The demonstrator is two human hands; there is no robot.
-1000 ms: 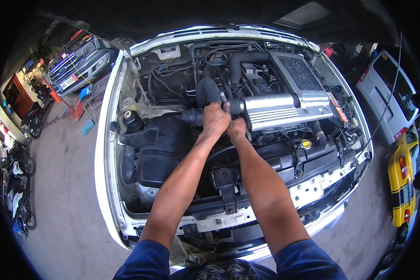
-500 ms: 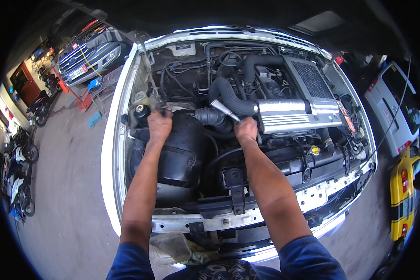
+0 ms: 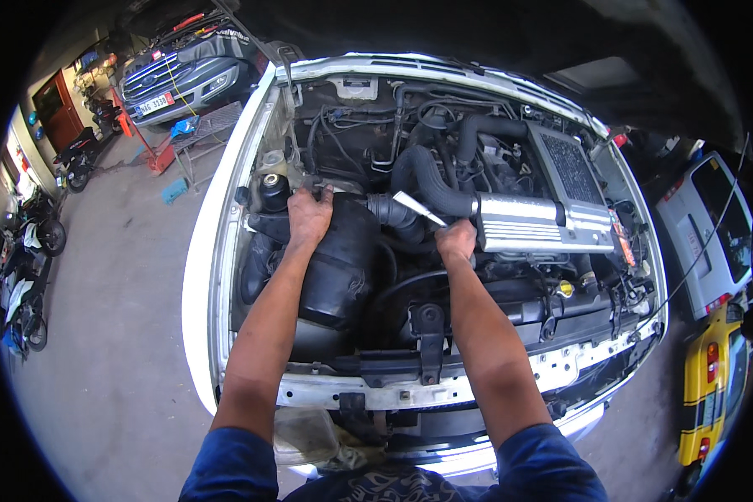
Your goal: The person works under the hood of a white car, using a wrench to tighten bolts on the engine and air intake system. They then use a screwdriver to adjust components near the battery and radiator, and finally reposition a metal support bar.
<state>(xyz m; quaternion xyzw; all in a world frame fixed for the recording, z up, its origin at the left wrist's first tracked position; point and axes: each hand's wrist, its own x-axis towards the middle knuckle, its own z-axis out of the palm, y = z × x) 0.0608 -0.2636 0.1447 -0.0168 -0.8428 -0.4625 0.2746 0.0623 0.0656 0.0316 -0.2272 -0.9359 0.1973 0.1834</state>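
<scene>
My left hand [image 3: 309, 219] is closed at the far edge of the black air filter housing [image 3: 340, 263], fingers curled beside a round black-capped reservoir [image 3: 273, 191]. What its fingertips grip, if anything, is hidden. My right hand [image 3: 456, 242] is closed around the narrow end of a pale, tapered tool [image 3: 413, 206]. The wider end of this tool points up and left, over a ribbed black intake hose [image 3: 391, 214]. Just right of that hand lies the silver intake pipe [image 3: 520, 222], joined to a thick curved black hose [image 3: 431, 180].
The raised hood [image 3: 510, 33] hangs dark overhead. A white front crossmember [image 3: 468, 389] runs under my forearms, with a clear plastic container [image 3: 303, 435] below it. A finned intercooler [image 3: 567, 163] sits at the right. Parked vehicles and motorcycles [image 3: 27, 276] stand around.
The view has shifted slightly, so the engine bay sits a little further right. Both hands stay at about the same places; the tapered tool has tilted a little flatter.
</scene>
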